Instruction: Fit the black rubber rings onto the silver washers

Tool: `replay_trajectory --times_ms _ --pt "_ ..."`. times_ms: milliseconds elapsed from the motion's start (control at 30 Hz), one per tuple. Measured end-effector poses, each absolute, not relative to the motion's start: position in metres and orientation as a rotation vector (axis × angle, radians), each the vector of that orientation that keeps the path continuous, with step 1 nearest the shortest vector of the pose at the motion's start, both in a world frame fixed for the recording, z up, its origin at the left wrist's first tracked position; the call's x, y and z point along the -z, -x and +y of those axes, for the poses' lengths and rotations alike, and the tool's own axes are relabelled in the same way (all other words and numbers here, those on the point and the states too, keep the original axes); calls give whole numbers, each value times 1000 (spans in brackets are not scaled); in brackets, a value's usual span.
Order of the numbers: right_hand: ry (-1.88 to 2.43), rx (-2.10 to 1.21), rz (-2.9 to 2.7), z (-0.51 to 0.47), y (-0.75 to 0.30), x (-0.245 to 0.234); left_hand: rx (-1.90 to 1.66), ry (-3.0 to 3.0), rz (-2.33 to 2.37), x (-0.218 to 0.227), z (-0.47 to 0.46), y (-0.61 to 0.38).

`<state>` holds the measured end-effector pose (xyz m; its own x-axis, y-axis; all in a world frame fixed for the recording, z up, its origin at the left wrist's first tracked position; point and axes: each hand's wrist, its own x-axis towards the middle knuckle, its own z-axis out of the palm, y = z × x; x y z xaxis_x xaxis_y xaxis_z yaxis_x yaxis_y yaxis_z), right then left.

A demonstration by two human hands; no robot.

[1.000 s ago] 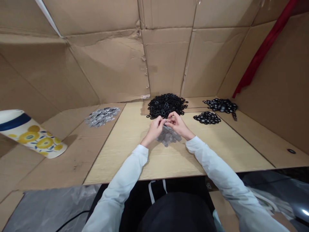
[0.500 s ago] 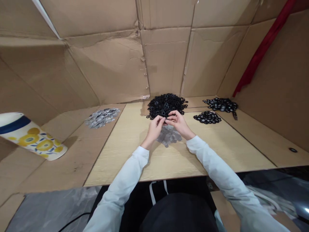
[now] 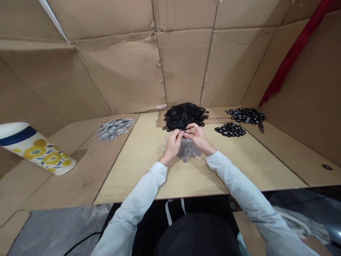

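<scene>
My left hand (image 3: pixel 173 143) and my right hand (image 3: pixel 198 138) meet fingertip to fingertip above the board. Both pinch a small black ring (image 3: pixel 184 132), mostly covered by the fingers; whether a disc sits in it I cannot tell. Just behind the fingertips rises a heap of black rings (image 3: pixel 185 114). Under and between my hands lies a loose pile of thin, translucent grey discs (image 3: pixel 187 150).
On the right are two groups of black rings with pale centres, a nearer pile (image 3: pixel 230 129) and a farther pile (image 3: pixel 247 115). Silvery discs (image 3: pixel 114 128) lie at left, near a flowered cylinder (image 3: pixel 45 151). One ring (image 3: pixel 327 167) lies far right. Cardboard walls (image 3: pixel 186 67) enclose the back.
My left hand has turned slightly and shifted a little right, its fingers closer against the right fingertips. My right hand stays nearly in place. The whole view has shifted slightly.
</scene>
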<state>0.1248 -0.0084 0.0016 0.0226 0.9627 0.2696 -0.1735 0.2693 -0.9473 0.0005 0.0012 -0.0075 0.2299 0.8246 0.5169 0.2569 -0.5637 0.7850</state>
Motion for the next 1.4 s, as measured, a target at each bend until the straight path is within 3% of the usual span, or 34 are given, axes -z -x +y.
replay_trajectory --times_ms 300,600,1000,1400 --pt "874 -929 -1319 -9 -126 -2 -1451 -2241 1061 7 1 4" --pt "1021 -529 -1669 -9 -134 3 -1179 -2437 1016 10 13 8" --pt "891 -1109 -1198 4 -135 8 -1066 -1970 1043 9 17 4" --pt "882 -1013 -1368 3 -134 3 -1225 -1862 922 7 11 -1"
